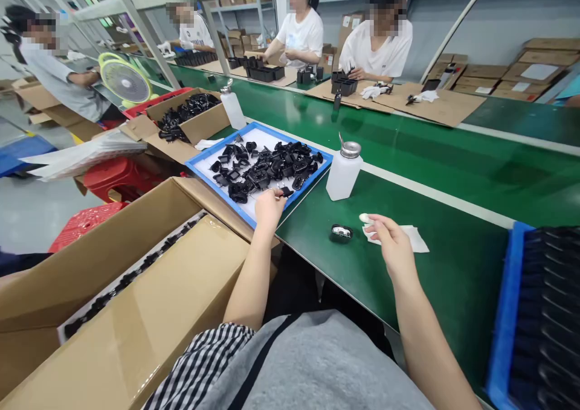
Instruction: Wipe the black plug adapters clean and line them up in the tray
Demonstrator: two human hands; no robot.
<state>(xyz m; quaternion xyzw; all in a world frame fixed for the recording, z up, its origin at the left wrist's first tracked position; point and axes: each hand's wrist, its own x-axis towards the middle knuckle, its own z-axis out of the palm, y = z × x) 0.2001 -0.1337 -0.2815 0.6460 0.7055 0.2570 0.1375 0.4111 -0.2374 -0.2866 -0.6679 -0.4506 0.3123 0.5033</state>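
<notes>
My left hand (269, 209) is at the near edge of a blue-rimmed tray (247, 218), its fingertips pinched on a small black plug part (287, 191) with thin prongs. Loose black plug parts (267, 165) lie heaped across the tray's white bottom. Over the green bench, my right hand (393, 241) pinches a small white wad (364, 218), perhaps cotton or cloth. Beneath that hand lies a white cloth or paper (417, 239), partly covered by it. A single black part (341, 233) with a shiny face sits on the bench between my hands.
Behind the bench part stands a white dispenser bottle (343, 174); another bottle (233, 109) is beyond the tray. A blue crate (501, 337) of black parts is at right. At left are a large open carton (136, 241) and a box of black parts (211, 123). Co-workers sit across the bench.
</notes>
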